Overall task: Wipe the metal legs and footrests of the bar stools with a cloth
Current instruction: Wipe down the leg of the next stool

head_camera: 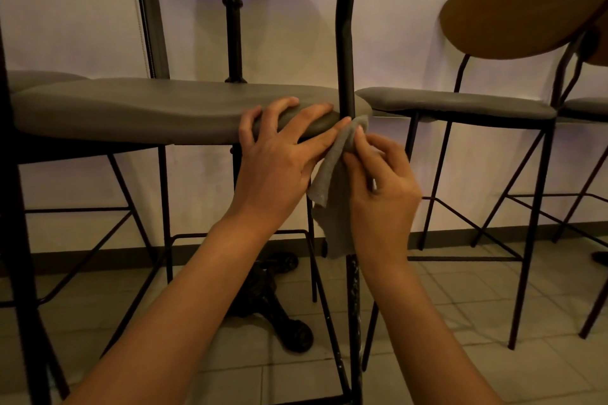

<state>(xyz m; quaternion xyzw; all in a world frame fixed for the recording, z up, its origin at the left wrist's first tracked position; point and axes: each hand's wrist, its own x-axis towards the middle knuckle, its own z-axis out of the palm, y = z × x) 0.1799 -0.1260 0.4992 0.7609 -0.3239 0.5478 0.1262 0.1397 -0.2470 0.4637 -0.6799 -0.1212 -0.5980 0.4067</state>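
Observation:
A bar stool with a grey padded seat [131, 110] and a black metal frame stands right in front of me. Its rear right leg [345, 43] runs straight up past the seat to the wooden backrest. My left hand [279, 154] grips the seat's right edge, fingers curled over the top. My right hand [381, 187] pinches a grey cloth [332, 181] and presses its top end against that leg at seat height. The rest of the cloth hangs down and hides the leg below the seat. The stool's footrest bars [237, 235] show lower down.
A second stool [460, 102] with a brown backrest stands to the right, and part of a third [589, 105] beyond it. An ornate black table base [279, 316] sits on the tiled floor behind the near stool. A pale wall closes the back.

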